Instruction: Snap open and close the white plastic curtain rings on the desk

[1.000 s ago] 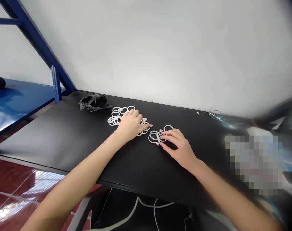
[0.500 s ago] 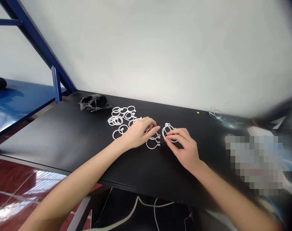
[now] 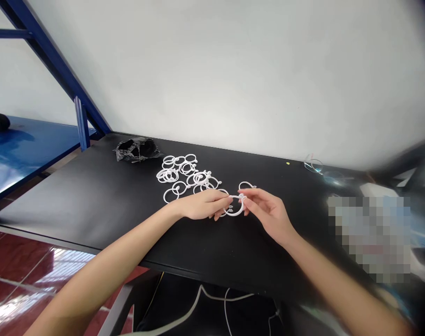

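A heap of several white plastic rings (image 3: pixel 184 175) lies on the black table (image 3: pixel 93 200). Just above the table, my left hand (image 3: pixel 201 205) and my right hand (image 3: pixel 266 210) meet and pinch one white ring (image 3: pixel 235 207) between their fingertips, left hand on its left side, right hand on its clasp end. Another white ring (image 3: pixel 246 185) lies on the table just beyond my right hand.
A crumpled black plastic bag (image 3: pixel 137 149) sits at the back left of the table by the white wall. A clear ring-like item (image 3: pixel 313 166) lies at the back right. A blue frame and blue surface (image 3: pixel 23 144) stand to the left. White cables (image 3: pixel 205 303) hang under the table.
My left hand has left the heap of rings and moved right to meet my right hand. Both hands now hold one ring lifted off the table.
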`<state>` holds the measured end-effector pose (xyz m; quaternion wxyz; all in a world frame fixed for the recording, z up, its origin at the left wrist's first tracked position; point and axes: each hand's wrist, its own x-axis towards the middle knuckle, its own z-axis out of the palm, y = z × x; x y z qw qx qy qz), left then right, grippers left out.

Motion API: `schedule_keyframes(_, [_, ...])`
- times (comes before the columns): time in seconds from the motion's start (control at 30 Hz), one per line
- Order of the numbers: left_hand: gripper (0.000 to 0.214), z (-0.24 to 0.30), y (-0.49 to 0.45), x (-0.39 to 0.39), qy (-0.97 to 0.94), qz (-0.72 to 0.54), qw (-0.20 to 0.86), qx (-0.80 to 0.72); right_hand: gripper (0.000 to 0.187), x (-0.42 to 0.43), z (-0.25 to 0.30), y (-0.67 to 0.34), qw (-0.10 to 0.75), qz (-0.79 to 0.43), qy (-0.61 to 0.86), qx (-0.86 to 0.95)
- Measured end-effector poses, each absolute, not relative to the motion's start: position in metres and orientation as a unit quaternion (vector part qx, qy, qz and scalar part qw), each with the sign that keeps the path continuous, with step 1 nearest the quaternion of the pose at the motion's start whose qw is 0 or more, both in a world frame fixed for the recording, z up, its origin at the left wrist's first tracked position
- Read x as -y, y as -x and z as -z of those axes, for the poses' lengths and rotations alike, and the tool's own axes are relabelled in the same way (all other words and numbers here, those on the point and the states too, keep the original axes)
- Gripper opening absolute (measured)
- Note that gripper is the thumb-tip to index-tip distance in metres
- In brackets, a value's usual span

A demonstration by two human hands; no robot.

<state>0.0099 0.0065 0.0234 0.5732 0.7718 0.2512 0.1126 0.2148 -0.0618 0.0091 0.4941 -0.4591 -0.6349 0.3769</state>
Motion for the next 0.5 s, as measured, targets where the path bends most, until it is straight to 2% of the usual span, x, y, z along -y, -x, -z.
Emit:
schedule_keyframes(0.1, [0.047, -0.027, -0.007, -0.007, -0.804, -0.091, 0.538, -0.235, 0.019, 0.060, -0.013, -0.211, 0.482, -0.441, 0.453, 0.606])
schedule_keyframes(0.27, [0.039, -0.028, -0.012, 0.003, -0.831, -0.153, 0.465, -0.264, 0.012, 0.067, -0.006, -0.204, 0.525, -0.403, 0.450, 0.600])
schedule_keyframes(0.33, [0.035, -0.024, -0.017, 0.009, -0.866, -0.209, 0.367, -0.269, 0.005, 0.071, -0.002, -0.201, 0.549, -0.357, 0.445, 0.611])
schedule_keyframes(0.43, [0.045, -0.013, -0.024, 0.016, -0.913, -0.255, 0.191, -0.254, 0.003, 0.077, 0.002, -0.197, 0.565, -0.311, 0.422, 0.637])
schedule_keyframes(0.5, [0.050, -0.006, -0.027, 0.018, -0.925, -0.274, 0.119, -0.235, 0.003, 0.079, 0.001, -0.196, 0.562, -0.321, 0.415, 0.640])
